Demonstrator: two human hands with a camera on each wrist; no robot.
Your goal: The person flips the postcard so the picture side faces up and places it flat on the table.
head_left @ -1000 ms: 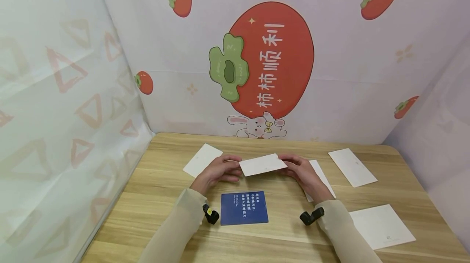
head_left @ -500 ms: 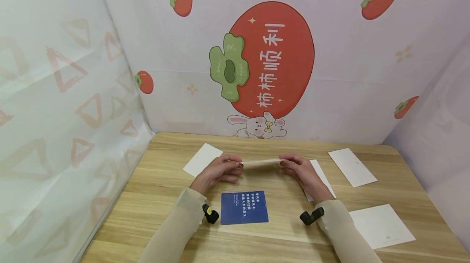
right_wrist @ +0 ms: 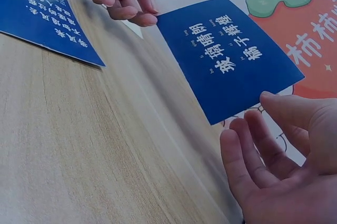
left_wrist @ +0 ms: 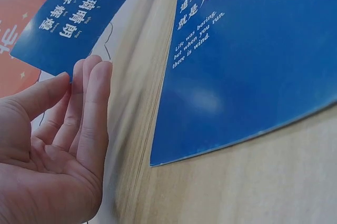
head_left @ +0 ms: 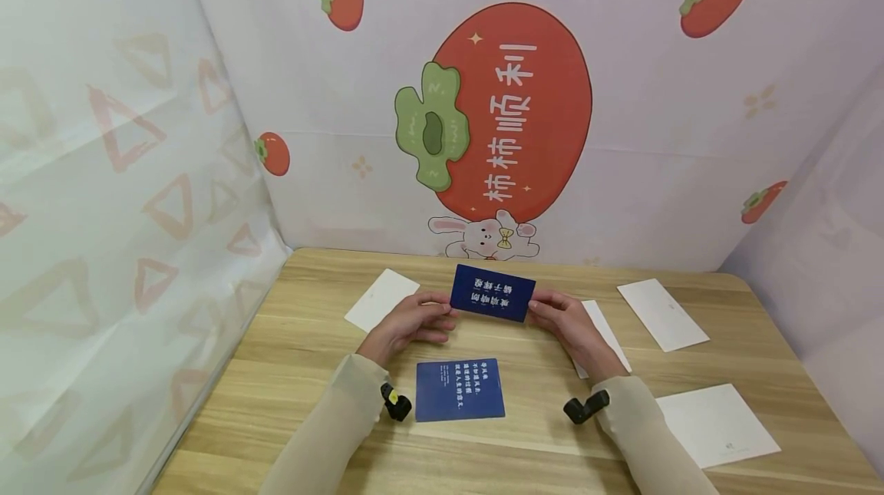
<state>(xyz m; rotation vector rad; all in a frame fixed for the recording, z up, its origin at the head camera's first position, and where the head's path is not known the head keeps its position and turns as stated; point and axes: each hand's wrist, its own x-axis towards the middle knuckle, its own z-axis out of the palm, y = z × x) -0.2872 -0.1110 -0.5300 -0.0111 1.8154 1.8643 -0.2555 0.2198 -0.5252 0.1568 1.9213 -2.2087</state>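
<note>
A dark blue postcard [head_left: 493,293] with white characters is raised above the table, its printed side facing me. At its left corner my left hand [head_left: 417,318] pinches it between thumb and fingertips. My right hand [head_left: 562,324] pinches the opposite side, as the right wrist view shows with the card [right_wrist: 226,58] between thumb and fingers. Below the hands, a second blue postcard [head_left: 460,390] lies flat on the table; the left wrist view shows small English lines on this card [left_wrist: 242,77].
White cards lie on the wooden table [head_left: 525,449]: one at the back left [head_left: 382,298], one partly behind my right wrist [head_left: 605,335], one at the back right [head_left: 663,315] and a larger one at the front right [head_left: 718,426]. A patterned cloth [head_left: 642,119] stands behind the table.
Between the hands, the held postcard has turned over: its white side showed first, then its thin edge, and now its blue printed side. Both hands have stayed in nearly the same place.
</note>
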